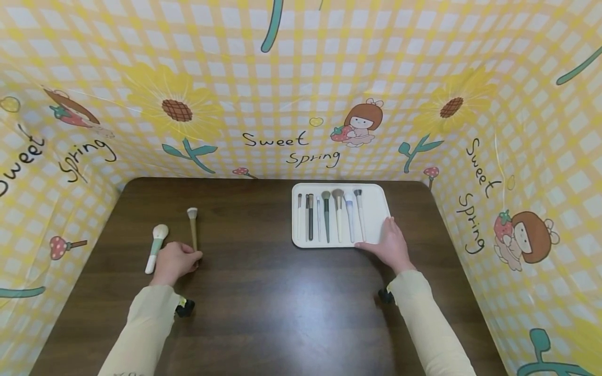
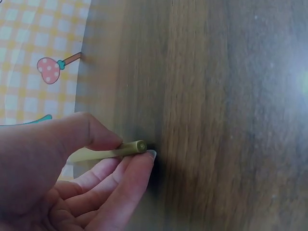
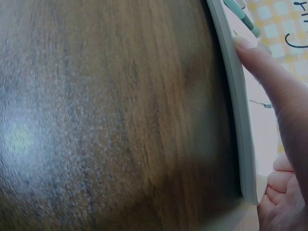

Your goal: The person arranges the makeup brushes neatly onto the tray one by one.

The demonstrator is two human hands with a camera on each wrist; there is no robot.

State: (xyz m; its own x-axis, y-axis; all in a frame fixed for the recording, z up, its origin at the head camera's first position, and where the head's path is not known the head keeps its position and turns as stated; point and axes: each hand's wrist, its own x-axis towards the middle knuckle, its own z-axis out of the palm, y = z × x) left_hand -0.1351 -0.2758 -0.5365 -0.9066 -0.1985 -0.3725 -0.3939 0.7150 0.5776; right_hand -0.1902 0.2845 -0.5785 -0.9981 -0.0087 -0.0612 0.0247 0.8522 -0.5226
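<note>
On the left side of the table, my left hand (image 1: 175, 261) pinches a makeup brush (image 1: 193, 230) with an olive-gold handle near its lower end. The left wrist view shows the end of that handle (image 2: 132, 148) between thumb and fingers. Beside this hand lies another makeup brush (image 1: 157, 245), with a pale fluffy head and a green and white handle. At the right, my right hand (image 1: 391, 245) holds the corner of a white tray (image 1: 376, 230), its thumb (image 3: 255, 55) over the near rim and its fingers against the side. Several makeup brushes (image 1: 338, 214) lie side by side on the tray.
Everything stands on a dark wooden table (image 1: 263, 292). A yellow checked cloth (image 1: 282, 94) with printed flowers and lettering rises behind the table and along both sides.
</note>
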